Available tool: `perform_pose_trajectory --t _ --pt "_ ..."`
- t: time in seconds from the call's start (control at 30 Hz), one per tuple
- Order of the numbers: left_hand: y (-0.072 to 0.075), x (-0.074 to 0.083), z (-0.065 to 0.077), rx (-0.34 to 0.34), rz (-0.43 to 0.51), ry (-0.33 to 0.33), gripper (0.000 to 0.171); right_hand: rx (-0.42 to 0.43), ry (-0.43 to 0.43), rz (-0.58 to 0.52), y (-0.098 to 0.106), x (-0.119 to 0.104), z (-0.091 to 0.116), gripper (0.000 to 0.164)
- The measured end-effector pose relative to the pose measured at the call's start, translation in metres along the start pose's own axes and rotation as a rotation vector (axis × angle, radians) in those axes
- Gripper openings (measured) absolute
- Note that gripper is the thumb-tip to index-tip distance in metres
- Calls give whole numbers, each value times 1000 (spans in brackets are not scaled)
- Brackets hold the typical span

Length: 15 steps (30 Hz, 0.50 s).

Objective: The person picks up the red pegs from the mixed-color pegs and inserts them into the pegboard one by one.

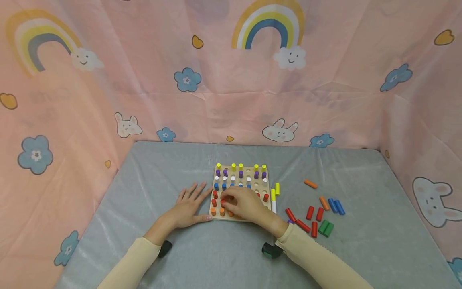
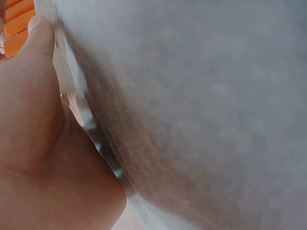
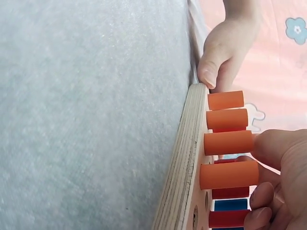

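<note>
A wooden pegboard (image 1: 268, 188) lies on the table, with rows of yellow, purple, white, blue, red and orange pegs standing in it. My left hand (image 1: 190, 210) rests with spread fingers at the board's left side, its thumb at the front left corner. In the left wrist view that thumb (image 2: 42, 38) lies against the board's edge, by orange pegs (image 2: 19, 28). My right hand (image 1: 245, 204) reaches over the board and pinches a red peg (image 1: 222, 202) in a left-hand column, covering part of the middle rows. Front orange pegs (image 3: 228, 143) stand near the right fingers.
Right of the board lie loose yellow pegs (image 1: 277, 189) and a white peg (image 1: 274, 207). Farther right are scattered red pegs (image 1: 310, 212), green pegs (image 1: 328, 229), blue pegs (image 1: 339, 207) and orange pegs (image 1: 310, 184). A pink patterned cloth (image 1: 223, 100) hangs behind the grey table (image 1: 180, 160).
</note>
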<state>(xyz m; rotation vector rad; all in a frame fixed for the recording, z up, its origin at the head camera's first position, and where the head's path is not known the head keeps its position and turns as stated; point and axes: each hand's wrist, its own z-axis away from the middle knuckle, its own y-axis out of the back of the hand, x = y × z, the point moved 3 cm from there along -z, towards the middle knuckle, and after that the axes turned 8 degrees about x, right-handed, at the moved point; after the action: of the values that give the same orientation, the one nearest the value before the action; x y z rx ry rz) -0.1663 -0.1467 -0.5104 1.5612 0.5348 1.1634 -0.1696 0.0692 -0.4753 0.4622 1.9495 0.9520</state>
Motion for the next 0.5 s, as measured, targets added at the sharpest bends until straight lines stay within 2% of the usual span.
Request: perform_pose_trajectory --t 0.13,0.37,0.5 --pt "-1 0 0 0 9 -3 95 -2 -20 -29 3 0 2 16" --pt "2 2 1 31 21 -21 94 59 11 -69 18 -1 6 14" --pt "4 4 1 18 -2 -12 93 79 -7 -79 28 3 11 14"
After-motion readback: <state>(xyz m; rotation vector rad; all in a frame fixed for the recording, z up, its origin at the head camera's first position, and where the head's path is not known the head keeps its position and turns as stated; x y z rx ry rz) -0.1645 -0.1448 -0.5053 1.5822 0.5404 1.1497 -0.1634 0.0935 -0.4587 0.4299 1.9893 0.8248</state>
